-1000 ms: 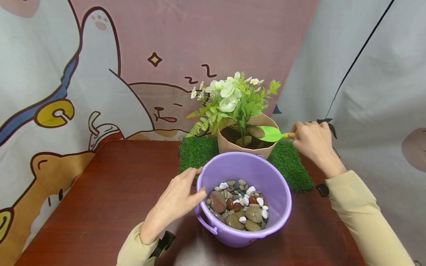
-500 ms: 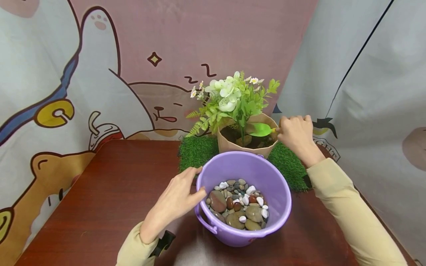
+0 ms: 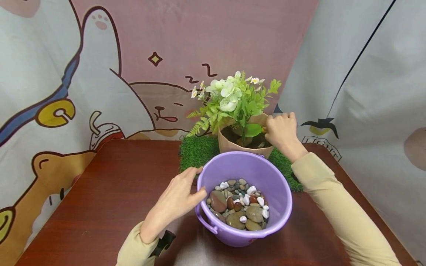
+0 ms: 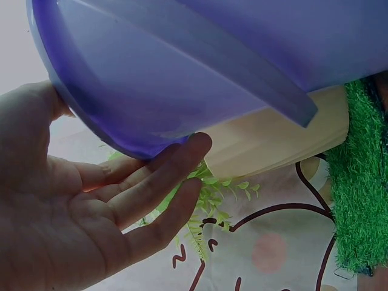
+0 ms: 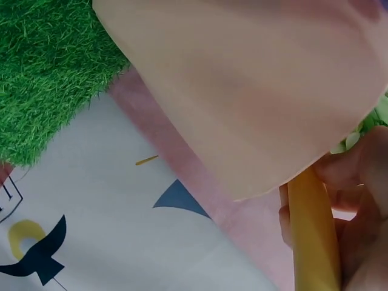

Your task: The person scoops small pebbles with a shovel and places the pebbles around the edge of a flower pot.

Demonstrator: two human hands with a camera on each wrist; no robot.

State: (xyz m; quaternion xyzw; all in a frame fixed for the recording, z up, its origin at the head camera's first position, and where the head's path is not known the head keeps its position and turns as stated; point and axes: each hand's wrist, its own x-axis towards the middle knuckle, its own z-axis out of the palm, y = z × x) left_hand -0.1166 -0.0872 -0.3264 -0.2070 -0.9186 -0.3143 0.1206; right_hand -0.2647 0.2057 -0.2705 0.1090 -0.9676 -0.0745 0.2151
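My left hand (image 3: 176, 195) holds the left rim of a purple bucket (image 3: 244, 166), thumb and fingertips at its edge; the left wrist view shows the fingers bent loosely along the bucket's wall (image 4: 151, 79). Stones of mixed sizes and colours (image 3: 235, 220) lie on the bucket's bottom. Behind it stands a beige flowerpot (image 3: 229, 146) with a white-flowered plant (image 3: 229, 96). My right hand (image 3: 283, 133) grips a small garden trowel by its yellow handle (image 5: 312, 236), at the pot's right rim. The trowel's green blade (image 3: 253, 130) is inside the pot, near the stems. Its tip is hidden.
Under the pot lies a green artificial grass mat (image 3: 199, 151). Everything stands on a dark red-brown wooden table (image 3: 116, 192). A printed cartoon cloth (image 3: 173, 37) hangs behind, and a pale cloth (image 3: 372, 92) hangs at the right.
My right hand has moved left with the trowel, and the blade has gone deeper into the pot, towards the stems. The left hand and bucket have stayed in place.
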